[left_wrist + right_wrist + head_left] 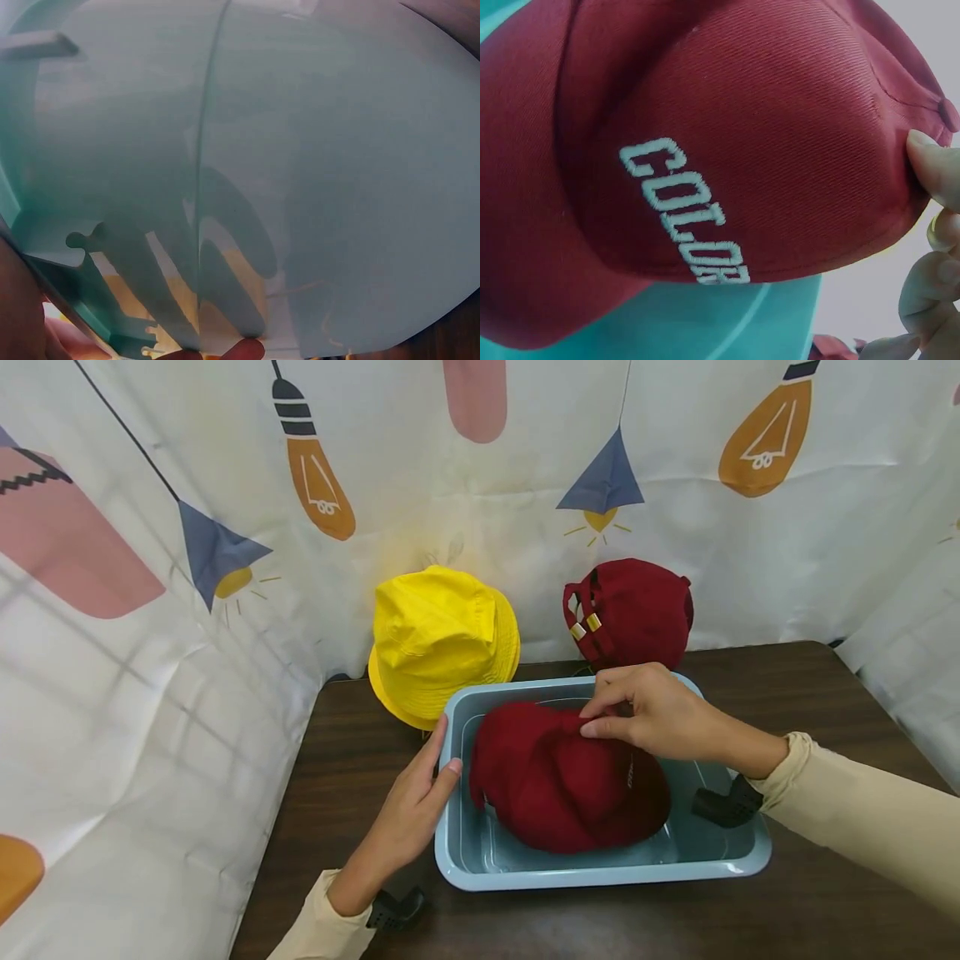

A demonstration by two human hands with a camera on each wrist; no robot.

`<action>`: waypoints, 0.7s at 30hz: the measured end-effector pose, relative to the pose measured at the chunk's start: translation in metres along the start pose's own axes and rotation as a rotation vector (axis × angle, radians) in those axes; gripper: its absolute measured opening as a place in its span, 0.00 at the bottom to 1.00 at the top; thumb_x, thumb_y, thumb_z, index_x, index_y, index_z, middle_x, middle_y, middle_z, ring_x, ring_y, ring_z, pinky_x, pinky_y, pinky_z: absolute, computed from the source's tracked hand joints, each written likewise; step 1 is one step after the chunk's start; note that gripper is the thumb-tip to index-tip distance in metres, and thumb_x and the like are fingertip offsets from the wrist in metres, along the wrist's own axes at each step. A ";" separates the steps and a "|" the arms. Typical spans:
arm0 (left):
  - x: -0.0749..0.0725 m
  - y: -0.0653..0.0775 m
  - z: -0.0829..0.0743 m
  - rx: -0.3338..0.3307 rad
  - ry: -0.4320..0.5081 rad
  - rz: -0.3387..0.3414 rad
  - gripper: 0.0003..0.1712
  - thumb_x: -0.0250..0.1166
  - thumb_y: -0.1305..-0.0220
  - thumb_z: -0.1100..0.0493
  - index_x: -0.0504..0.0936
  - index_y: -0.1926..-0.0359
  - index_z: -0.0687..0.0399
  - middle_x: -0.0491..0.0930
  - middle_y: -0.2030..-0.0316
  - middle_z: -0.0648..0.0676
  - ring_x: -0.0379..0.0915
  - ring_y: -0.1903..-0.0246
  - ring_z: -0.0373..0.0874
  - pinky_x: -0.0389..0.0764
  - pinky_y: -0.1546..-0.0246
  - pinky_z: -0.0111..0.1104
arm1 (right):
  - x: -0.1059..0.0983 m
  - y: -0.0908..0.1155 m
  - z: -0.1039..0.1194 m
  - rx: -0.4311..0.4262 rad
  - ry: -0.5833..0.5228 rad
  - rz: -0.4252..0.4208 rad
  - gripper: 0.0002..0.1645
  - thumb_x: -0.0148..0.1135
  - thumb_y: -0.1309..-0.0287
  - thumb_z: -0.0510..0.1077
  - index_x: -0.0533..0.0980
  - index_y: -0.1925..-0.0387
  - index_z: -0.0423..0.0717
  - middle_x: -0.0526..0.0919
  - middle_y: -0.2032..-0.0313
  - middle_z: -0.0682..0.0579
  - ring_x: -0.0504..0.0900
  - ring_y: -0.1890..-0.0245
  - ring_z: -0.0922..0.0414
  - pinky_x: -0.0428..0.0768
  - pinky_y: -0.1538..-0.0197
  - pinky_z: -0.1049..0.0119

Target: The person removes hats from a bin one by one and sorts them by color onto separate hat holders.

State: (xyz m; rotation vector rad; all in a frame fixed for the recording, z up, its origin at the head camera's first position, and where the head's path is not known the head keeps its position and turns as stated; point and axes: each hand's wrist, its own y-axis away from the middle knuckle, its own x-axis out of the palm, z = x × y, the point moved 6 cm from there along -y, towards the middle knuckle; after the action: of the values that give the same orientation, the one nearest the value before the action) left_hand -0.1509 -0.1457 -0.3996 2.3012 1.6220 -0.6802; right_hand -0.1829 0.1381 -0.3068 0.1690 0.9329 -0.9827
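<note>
A dark red baseball cap (pixel 555 777) lies in a light blue plastic basin (pixel 600 878), its brim toward the right. My right hand (pixel 660 714) pinches the fabric at the crown's top between thumb and fingers. In the right wrist view, the thumb presses on the cap (pixel 765 135) beside its top button, and white raised letters run across the front panel. My left hand (pixel 412 802) holds the basin's left end, thumb at the rim and fingers along the outside. The left wrist view is filled by the basin's wall (pixel 360 165), with fingertips at the bottom edge.
Behind the basin's left corner stands a yellow bucket hat (pixel 442 635). A second dark red cap (pixel 645 610), its strap and metal buckles showing, stands behind the basin at right. All sit on a dark wooden table (pixel 352 777), with a patterned white curtain (pixel 480 493) behind.
</note>
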 end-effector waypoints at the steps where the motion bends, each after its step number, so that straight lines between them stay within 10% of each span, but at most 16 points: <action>1: 0.000 0.000 0.000 0.002 -0.003 0.000 0.39 0.50 0.19 0.50 0.42 0.17 0.41 0.46 0.18 0.48 0.53 0.22 0.55 0.78 0.41 0.50 | -0.004 0.001 0.001 -0.003 -0.003 -0.013 0.10 0.78 0.47 0.40 0.90 0.62 0.55 0.81 0.72 0.66 0.77 0.72 0.64 0.79 0.72 0.70; 21: -0.002 -0.001 0.000 -0.003 -0.048 -0.005 0.39 0.48 0.19 0.44 0.42 0.17 0.40 0.44 0.18 0.46 0.47 0.20 0.52 0.62 0.30 0.52 | -0.083 -0.002 0.033 -0.031 0.021 -0.217 0.15 0.76 0.48 0.32 0.90 0.60 0.52 0.81 0.69 0.60 0.76 0.71 0.60 0.77 0.73 0.72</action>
State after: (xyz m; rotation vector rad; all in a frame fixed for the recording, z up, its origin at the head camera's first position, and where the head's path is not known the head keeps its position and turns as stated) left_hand -0.1519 -0.1471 -0.3982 2.2613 1.6073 -0.7287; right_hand -0.1822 0.1734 -0.2241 0.0521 1.0002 -1.1674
